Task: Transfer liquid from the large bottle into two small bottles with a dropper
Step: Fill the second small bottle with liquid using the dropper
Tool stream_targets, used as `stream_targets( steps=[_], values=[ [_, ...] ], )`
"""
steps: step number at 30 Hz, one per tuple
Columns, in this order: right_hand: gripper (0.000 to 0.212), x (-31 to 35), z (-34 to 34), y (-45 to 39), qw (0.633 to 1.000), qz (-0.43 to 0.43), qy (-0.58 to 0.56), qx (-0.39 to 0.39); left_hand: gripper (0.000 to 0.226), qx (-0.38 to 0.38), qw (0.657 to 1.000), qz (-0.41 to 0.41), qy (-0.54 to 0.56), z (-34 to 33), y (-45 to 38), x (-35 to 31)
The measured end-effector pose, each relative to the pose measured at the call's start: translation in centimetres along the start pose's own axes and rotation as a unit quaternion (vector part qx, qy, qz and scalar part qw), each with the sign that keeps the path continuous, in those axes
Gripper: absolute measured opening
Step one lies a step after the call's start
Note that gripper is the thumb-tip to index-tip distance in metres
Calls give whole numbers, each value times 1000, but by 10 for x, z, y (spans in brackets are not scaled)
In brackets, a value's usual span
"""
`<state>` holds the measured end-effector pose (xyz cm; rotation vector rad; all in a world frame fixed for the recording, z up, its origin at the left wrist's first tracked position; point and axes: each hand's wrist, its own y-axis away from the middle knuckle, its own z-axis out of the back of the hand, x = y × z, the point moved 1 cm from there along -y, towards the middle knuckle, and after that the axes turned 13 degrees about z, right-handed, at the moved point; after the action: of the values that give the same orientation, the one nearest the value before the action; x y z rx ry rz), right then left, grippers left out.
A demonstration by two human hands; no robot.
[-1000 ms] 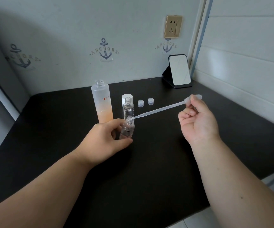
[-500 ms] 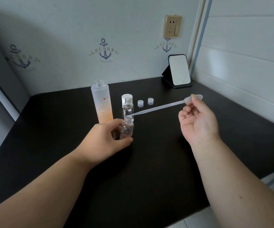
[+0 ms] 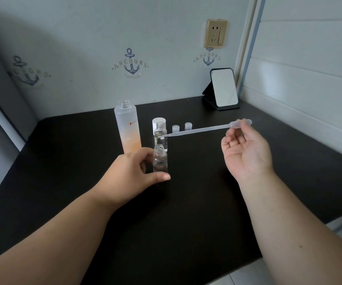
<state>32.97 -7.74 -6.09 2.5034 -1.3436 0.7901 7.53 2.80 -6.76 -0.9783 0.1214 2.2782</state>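
The large frosted bottle [image 3: 127, 128] stands uncapped at centre left, with peach liquid in its lower part. My left hand [image 3: 133, 171] grips the nearer small clear bottle [image 3: 160, 161], which stands upright on the black table [image 3: 186, 202]. A second small clear bottle [image 3: 160, 134] stands open just behind it. My right hand [image 3: 246, 151] pinches the bulb of the clear plastic dropper [image 3: 203, 129]. The dropper lies nearly level, its tip in front of the rear small bottle and above the mouth of the held one.
A white cap [image 3: 159, 122] stands behind the small bottles, and two small clear caps [image 3: 175, 128] [image 3: 188, 126] sit to its right. A black-framed mirror [image 3: 223, 89] leans at the back right corner. The table's front edge runs at lower right.
The dropper's tip has lifted out of the held small bottle's mouth and moved up. The held bottle has gone from tilted to upright.
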Motion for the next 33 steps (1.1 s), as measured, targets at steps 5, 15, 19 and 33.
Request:
stream_targets(
  steps=[5,15,19,33],
  values=[
    [32,-1,-3,1,1000,-2,5,20,28,-170,971,-24,166,10,6,0],
    [22,3,-29,-2,999,-34,31,0,76,-171,951,104,237,9,-17,19],
    [6,1,-47,-8,998,-64,16,-3,67,-161,961,139,177,4,-23,22],
    [28,-14,-29,-19,998,-14,-19,53,40,-174,963,109,172,8,-18,18]
  ],
)
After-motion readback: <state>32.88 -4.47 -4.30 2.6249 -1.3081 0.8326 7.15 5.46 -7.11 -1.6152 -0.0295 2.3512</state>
